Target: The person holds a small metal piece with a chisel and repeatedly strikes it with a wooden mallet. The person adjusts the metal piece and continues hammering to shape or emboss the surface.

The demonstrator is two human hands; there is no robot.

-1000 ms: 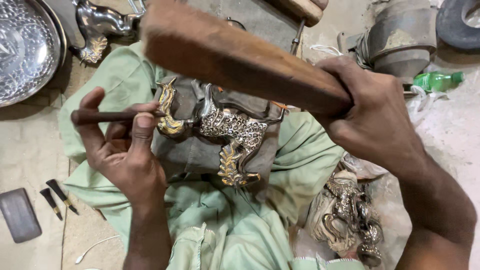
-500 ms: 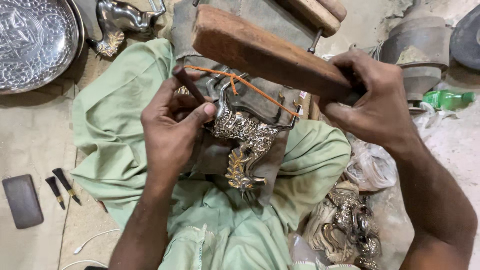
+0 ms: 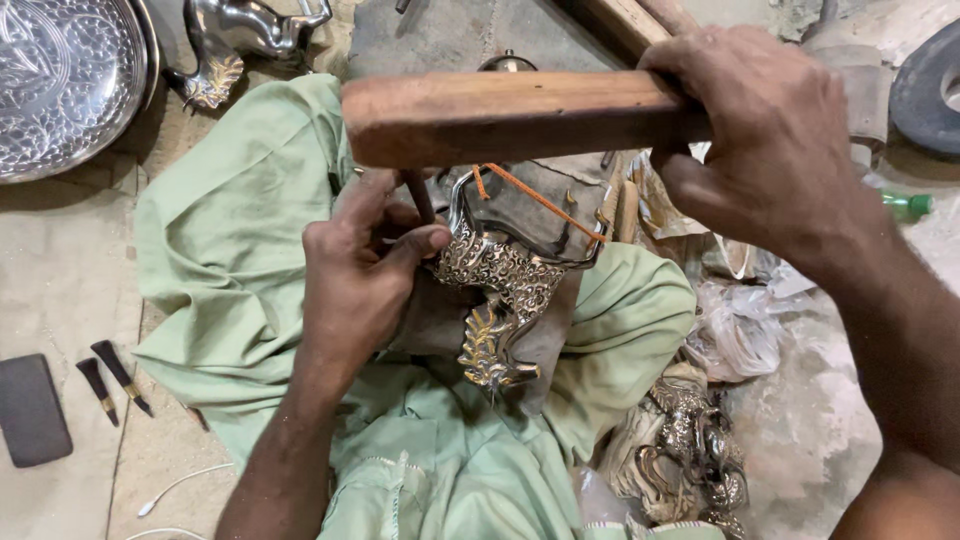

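— What's the ground like?
— Sandy floor [image 3: 60, 290]. An embossed tray [image 3: 60, 80] lies at ten o'clock, a dark flat stone [image 3: 30, 410] and two small punches [image 3: 110, 378] at eight, a heap of metal castings [image 3: 690, 450] at five.
— And the hands?
— The left hand [image 3: 355, 280], fingers clenched, pinches a thin punch [image 3: 418, 195] upright against the ornate casting [image 3: 495, 285], which rests at centre on the green-clad lap [image 3: 240, 260]. The right hand [image 3: 770, 140], at one o'clock, grips a wooden mallet [image 3: 500, 115] level, just above the punch.
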